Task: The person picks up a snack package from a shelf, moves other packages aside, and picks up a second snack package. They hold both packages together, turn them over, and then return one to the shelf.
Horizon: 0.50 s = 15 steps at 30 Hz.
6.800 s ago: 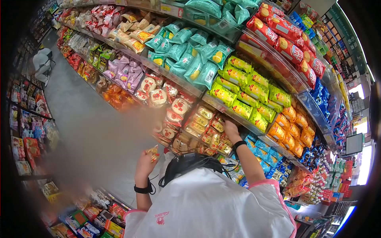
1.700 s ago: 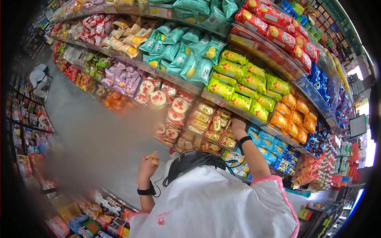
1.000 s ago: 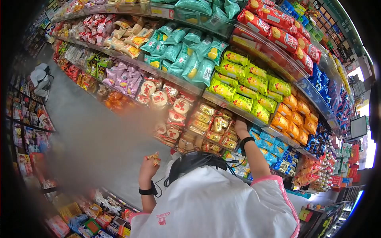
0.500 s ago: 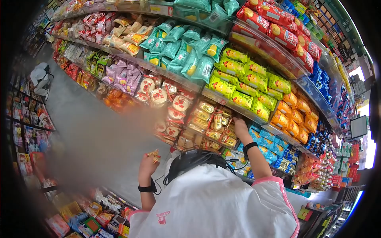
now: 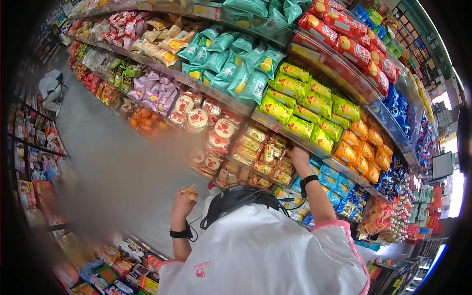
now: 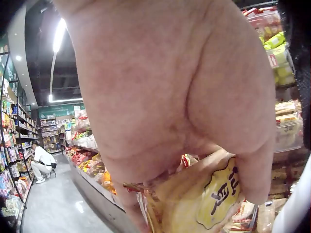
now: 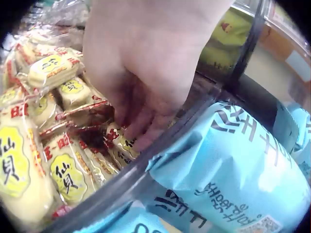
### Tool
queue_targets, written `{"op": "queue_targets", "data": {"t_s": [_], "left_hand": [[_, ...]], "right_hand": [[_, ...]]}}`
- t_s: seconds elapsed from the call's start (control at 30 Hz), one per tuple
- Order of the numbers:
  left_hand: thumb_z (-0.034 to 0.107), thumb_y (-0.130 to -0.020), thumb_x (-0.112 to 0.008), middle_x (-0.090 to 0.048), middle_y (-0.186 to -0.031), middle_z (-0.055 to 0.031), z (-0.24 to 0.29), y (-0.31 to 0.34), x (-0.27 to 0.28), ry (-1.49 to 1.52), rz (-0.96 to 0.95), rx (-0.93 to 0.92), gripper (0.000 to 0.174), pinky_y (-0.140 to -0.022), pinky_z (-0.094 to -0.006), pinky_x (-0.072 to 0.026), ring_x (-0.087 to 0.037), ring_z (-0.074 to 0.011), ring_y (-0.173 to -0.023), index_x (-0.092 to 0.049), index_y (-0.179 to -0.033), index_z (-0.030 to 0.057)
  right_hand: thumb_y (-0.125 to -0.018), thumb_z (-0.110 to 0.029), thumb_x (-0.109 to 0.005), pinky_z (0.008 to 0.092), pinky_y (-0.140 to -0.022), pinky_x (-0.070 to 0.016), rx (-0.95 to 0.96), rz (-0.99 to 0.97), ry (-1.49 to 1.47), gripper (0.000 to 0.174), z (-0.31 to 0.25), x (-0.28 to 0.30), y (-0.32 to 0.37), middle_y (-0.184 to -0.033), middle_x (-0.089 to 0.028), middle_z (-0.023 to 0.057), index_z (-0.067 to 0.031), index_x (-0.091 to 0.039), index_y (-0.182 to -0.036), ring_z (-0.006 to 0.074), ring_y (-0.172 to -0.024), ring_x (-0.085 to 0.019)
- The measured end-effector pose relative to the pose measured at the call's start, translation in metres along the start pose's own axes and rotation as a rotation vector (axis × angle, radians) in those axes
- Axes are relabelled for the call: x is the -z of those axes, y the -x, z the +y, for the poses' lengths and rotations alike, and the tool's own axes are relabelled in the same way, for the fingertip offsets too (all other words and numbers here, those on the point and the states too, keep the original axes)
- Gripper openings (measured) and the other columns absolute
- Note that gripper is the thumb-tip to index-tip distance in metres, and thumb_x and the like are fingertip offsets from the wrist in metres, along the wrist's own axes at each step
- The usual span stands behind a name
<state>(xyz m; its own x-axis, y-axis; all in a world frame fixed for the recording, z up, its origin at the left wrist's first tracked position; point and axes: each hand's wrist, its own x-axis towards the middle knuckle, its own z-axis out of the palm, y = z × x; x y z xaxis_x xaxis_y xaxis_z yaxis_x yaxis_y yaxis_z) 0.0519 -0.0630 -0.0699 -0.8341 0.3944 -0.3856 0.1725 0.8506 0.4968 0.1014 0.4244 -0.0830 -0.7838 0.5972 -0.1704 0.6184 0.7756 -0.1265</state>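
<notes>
My left hand (image 5: 184, 202) is raised over the aisle and pinches a rice cracker packet (image 6: 194, 199) between thumb and fingers; its yellow label faces the left wrist camera. My right hand (image 5: 299, 156) reaches down into a bin of small rice cracker packets. Its curled fingers (image 7: 151, 127) pinch a packet (image 7: 116, 143) beside the dark bin divider (image 7: 160, 136); the thumb tip is partly hidden. More rice cracker packets (image 7: 68, 170) with red lettering and yellow labels lie upright or flat to the left of that hand.
Right of the divider lie blue snack packs (image 7: 238, 165). A shelf of yellow-green packs (image 5: 300, 105) overhangs the bin, with orange packs (image 5: 361, 152) alongside. White round cracker packs (image 5: 196, 118) fill the bin to the left. A person (image 6: 43, 162) crouches down the aisle.
My right hand has shifted from the middle of the rice cracker bin to its right edge since the oldest frame. The left hand keeps its packet at about the same spot.
</notes>
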Motion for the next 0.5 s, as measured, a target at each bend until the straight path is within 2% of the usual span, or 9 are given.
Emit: {"op": "queue_targets", "data": {"t_s": [0.03,0.1,0.2,0.3,0.5], "left_hand": [[0.016,-0.067,-0.074,-0.062,-0.1,-0.0182,0.0,0.001,-0.001,-0.014,0.017,-0.012,0.035,-0.083,-0.041,-0.0484,-0.056,-0.0345,-0.099,-0.065,-0.1,0.0084],[0.016,-0.067,-0.075,-0.061,-0.104,-0.0179,0.002,0.002,0.002,-0.012,-0.033,0.036,0.038,-0.088,-0.0394,-0.0465,-0.054,-0.0342,-0.103,-0.064,-0.102,0.0065],[0.016,-0.067,-0.075,-0.062,-0.105,-0.0178,0.001,0.003,0.0,-0.013,-0.043,0.055,0.038,-0.089,-0.0388,-0.0458,-0.053,-0.0342,-0.104,-0.063,-0.102,0.0053],[0.017,-0.067,-0.075,-0.062,-0.103,-0.018,-0.003,0.006,-0.002,-0.007,-0.023,0.032,0.037,-0.088,-0.0391,-0.0463,-0.054,-0.0343,-0.103,-0.063,-0.1,0.005],[0.016,-0.066,-0.076,-0.063,-0.099,-0.0182,-0.003,0.007,-0.001,-0.001,-0.012,0.043,0.037,-0.088,-0.0393,-0.0464,-0.053,-0.0354,-0.102,-0.063,-0.099,0.0044]], "right_hand": [[-0.082,-0.013,-0.054,0.0496,-0.096,-0.0392,0.009,-0.007,-0.031,0.044,0.005,-0.005,-0.003,-0.128,-0.048,0.024,-0.008,-0.049,-0.126,0.0434,-0.118,-0.044],[-0.084,-0.013,-0.052,0.0496,-0.098,-0.0376,0.021,-0.022,-0.098,0.046,0.013,-0.011,-0.006,-0.133,-0.043,0.0255,-0.0076,-0.046,-0.129,0.0446,-0.122,-0.039],[-0.086,-0.013,-0.05,0.0479,-0.101,-0.0361,0.074,-0.06,0.064,0.046,0.014,-0.009,-0.012,-0.135,-0.042,0.0246,-0.0066,-0.044,-0.131,0.0435,-0.123,-0.039],[-0.083,-0.014,-0.051,0.0475,-0.099,-0.0384,0.12,0.01,0.131,0.044,0.026,-0.026,-0.026,-0.129,-0.049,0.0231,-0.0089,-0.05,-0.127,0.0395,-0.122,-0.043],[-0.085,-0.015,-0.05,0.0472,-0.099,-0.0391,0.056,-0.098,0.112,0.042,0.029,-0.029,-0.042,-0.131,-0.049,0.0214,-0.0074,-0.051,-0.126,0.0384,-0.121,-0.045]]}}
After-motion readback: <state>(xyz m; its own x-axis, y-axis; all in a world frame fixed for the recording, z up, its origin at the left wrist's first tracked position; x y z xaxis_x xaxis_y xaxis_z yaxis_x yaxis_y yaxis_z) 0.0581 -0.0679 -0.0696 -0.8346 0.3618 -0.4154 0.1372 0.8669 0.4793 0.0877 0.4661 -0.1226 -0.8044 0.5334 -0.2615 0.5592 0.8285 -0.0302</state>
